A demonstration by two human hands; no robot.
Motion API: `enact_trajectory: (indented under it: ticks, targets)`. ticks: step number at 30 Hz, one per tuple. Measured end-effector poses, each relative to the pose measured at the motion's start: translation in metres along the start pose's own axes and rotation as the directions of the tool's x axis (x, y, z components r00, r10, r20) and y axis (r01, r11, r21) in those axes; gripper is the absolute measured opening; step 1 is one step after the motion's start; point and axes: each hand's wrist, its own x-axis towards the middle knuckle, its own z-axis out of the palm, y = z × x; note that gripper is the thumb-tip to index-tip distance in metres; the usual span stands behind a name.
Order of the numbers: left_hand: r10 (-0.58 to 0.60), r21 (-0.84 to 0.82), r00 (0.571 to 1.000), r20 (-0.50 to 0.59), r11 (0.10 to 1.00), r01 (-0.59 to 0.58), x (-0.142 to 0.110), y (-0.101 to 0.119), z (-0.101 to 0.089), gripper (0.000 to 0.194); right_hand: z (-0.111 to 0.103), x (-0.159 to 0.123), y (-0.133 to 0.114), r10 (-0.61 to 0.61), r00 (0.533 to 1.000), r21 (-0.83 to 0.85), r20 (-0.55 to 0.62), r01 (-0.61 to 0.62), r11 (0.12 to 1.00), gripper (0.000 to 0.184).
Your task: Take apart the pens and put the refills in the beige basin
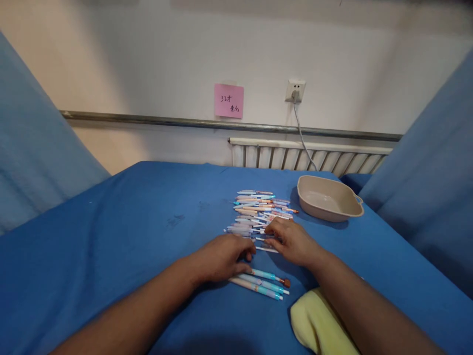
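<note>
Many slim pens (pixel 254 209) in pastel white, blue and peach lie side by side in a rough stack on the blue cloth. My left hand (pixel 225 256) is at the near left end of the stack, its fingers curled down with the thumb low; what lies under them is hidden. Facing it, my right hand (pixel 293 241) is closed at the right end of the near pens, thumb and fingers around white pen ends. Closer to me, several separate pens (pixel 260 286) with light-blue ends lie just below my left thumb, one with a brown tip.
A beige plastic basin (pixel 330 197) stands at the back right. A yellow cloth (pixel 318 320) lies under my right forearm. Behind the blue-covered table (pixel 111 236) are a radiator (pixel 281 155), a metal rail (pixel 166 121), a plugged-in cable (pixel 301 130) and a pink note (pixel 229 101). Blue curtains hang both sides.
</note>
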Motion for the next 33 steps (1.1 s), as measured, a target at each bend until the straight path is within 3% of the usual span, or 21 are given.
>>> enact_trajectory:
  ticks: [3,9,14,18,22,28,30,33]
  targets:
    - [0.055,0.045,0.998,0.035,0.997,-0.056,0.000,0.006,0.002,0.014,0.002,-0.001,-0.009,-0.031,0.999,0.087,0.017,0.029,0.996,0.012]
    - [0.035,0.126,0.992,-0.119,0.992,-0.020,0.001,0.007,0.003,0.009,0.007,-0.001,-0.024,-0.071,0.986,0.232,0.151,0.034,0.972,0.010]
    - [0.007,0.145,0.999,-0.040,0.989,-0.002,-0.003,0.004,0.000,0.016,0.007,-0.002,-0.022,-0.014,0.990,0.194,0.139,-0.013,0.981,0.017]
    - [0.024,0.214,0.999,-0.049,0.977,-0.013,-0.002,0.003,0.003,0.014,0.006,-0.003,-0.022,-0.010,0.985,0.148,0.175,-0.017,0.989,0.015]
    - [0.028,0.165,0.990,-0.139,0.986,-0.005,0.000,0.002,0.001,0.014,0.004,-0.003,-0.022,-0.065,0.977,0.134,0.203,0.038,0.990,0.016]
    - [0.038,0.037,0.966,-0.257,0.999,-0.030,0.000,-0.001,-0.002,0.022,0.008,0.000,-0.015,-0.031,0.989,0.116,0.144,0.014,0.993,0.020]
    - [-0.002,0.000,0.959,-0.284,1.000,0.002,0.000,-0.003,-0.001,0.022,0.007,0.001,-0.014,-0.029,0.991,0.072,0.130,0.020,0.997,0.022]
    - [-0.126,-0.124,0.964,-0.232,0.987,0.100,0.001,-0.006,0.000,0.028,0.005,0.001,-0.016,-0.039,0.991,-0.011,0.131,0.041,0.999,0.020]
